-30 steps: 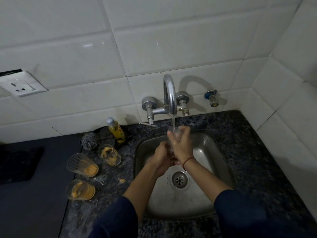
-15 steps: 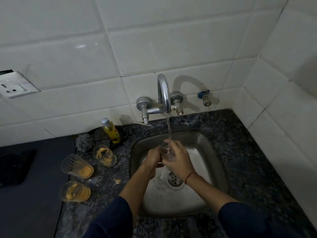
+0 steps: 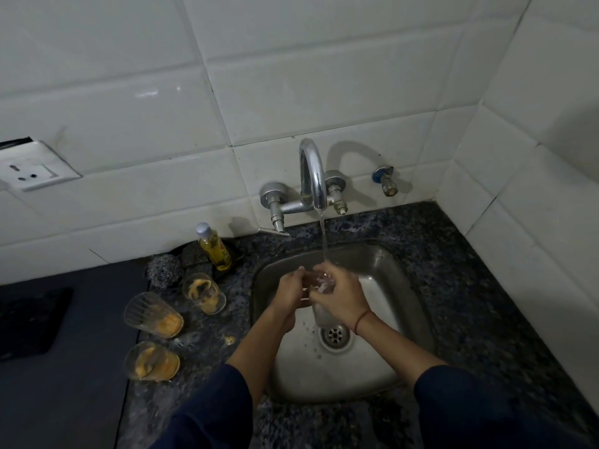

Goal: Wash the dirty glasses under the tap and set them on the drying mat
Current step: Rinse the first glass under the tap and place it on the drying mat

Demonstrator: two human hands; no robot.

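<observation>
Head view. A person stands at a steel sink (image 3: 393, 286) set in a dark speckled stone table (image 3: 479, 286), in the corner of a wall of white tiles. The curved tap (image 3: 312, 176) is running, and a thin stream of water (image 3: 323, 241) falls from its spout onto the hands. The left hand (image 3: 290, 290) and the right hand (image 3: 343, 299) meet over the far half of the sink, above and beyond the drain (image 3: 335, 335). Between them is a clear glass (image 3: 319, 281), directly under the stream. The grip of each hand is clamped on it, left fingers curled round one side and right fingers wrapped over the other, so that little of it shows. A red thread (image 3: 361, 320) circles the right wrist, and both forearms come out of dark blue sleeves.

On the table left of the sink wait three dirty glasses smeared with yellow-orange residue: one upright (image 3: 204, 293) nearest the sink, one lying tilted (image 3: 152, 315) beside it, and one (image 3: 151, 361) nearest the camera. Behind them, by the wall, are a steel scrubber (image 3: 163, 270) and a small bottle (image 3: 215, 247) of yellow liquid. Far left, well apart from the sink, a dark mat (image 3: 29, 322) lies flat on a dark surface. A wall socket (image 3: 32, 170) sits above it.
</observation>
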